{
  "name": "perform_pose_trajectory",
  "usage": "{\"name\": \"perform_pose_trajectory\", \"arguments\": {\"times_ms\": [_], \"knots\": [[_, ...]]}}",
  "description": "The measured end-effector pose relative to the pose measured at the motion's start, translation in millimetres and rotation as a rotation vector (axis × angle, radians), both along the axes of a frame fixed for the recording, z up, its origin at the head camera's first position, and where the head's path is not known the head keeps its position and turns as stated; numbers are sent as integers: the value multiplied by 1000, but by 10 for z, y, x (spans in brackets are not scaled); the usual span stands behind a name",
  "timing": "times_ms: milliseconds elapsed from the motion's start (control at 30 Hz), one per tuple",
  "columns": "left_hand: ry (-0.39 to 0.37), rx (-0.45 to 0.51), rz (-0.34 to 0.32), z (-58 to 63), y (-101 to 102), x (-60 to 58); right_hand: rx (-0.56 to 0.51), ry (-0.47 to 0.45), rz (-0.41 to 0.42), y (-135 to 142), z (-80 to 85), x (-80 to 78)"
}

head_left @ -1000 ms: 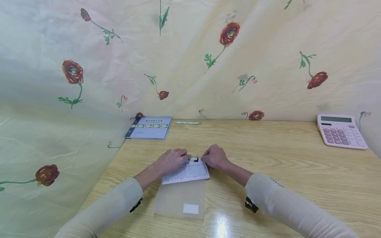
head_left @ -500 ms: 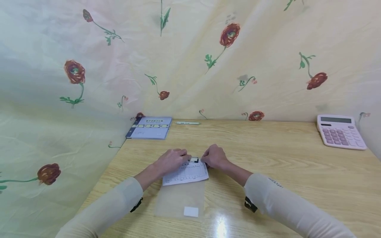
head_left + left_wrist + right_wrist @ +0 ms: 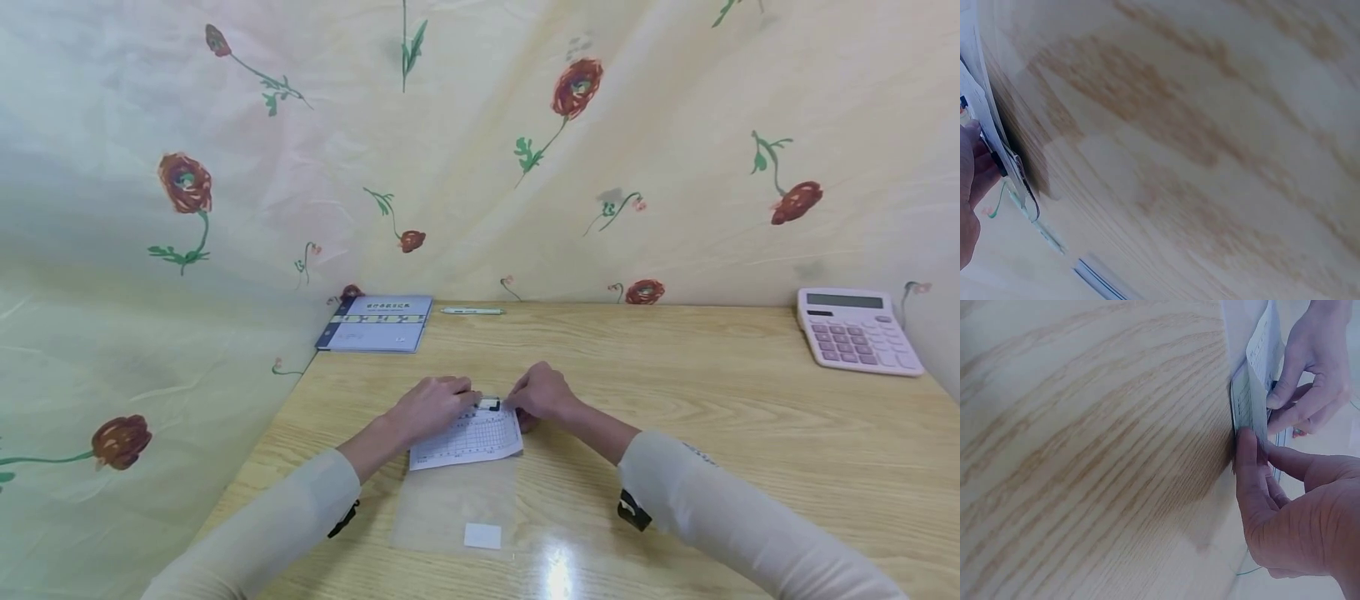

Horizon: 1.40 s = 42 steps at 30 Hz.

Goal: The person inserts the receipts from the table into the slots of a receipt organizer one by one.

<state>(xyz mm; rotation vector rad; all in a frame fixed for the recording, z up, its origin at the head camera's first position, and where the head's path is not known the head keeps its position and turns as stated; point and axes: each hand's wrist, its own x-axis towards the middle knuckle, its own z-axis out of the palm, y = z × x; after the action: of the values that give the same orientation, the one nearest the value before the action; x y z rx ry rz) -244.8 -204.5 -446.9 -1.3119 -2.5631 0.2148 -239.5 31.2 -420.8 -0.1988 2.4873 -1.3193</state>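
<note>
A printed form with a grid [image 3: 468, 437] lies over a translucent sheet [image 3: 442, 504] with a white label [image 3: 482, 536] near its lower end. At the form's far edge sits a black clip with a wire handle [image 3: 489, 404]. My left hand [image 3: 435, 407] holds the clip between thumb and fingers; the right wrist view shows this left hand [image 3: 1319, 369] beyond the lifted paper. With my right hand [image 3: 543, 394] I pinch the form's far right corner, thumb and fingers on opposite sides of the paper. Part of the form is hidden under my left hand.
A blue booklet [image 3: 378, 323] lies at the table's back left, with a pen [image 3: 472, 311] beside it. A pink calculator [image 3: 858, 331] stands at the back right. Flowered cloth [image 3: 480, 150] hangs behind the wooden table [image 3: 697, 392].
The form's near edge has dropped slightly toward me and its right side has shifted a little left. Both hands have stayed almost in place.
</note>
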Motion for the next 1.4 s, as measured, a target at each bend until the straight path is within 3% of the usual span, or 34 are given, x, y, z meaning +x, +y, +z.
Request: {"name": "perform_pose_trajectory", "arguments": {"times_ms": [267,967,1400], "knots": [[3,-12,8,-12,-2,-3,-80,-106,-27,9,-11,57],[19,-29,4,5,1,21,-140,-116,-169,-30,-120,135],[30,-25,1,-3,9,16,-138,-82,-190,-64,-139,175]]}}
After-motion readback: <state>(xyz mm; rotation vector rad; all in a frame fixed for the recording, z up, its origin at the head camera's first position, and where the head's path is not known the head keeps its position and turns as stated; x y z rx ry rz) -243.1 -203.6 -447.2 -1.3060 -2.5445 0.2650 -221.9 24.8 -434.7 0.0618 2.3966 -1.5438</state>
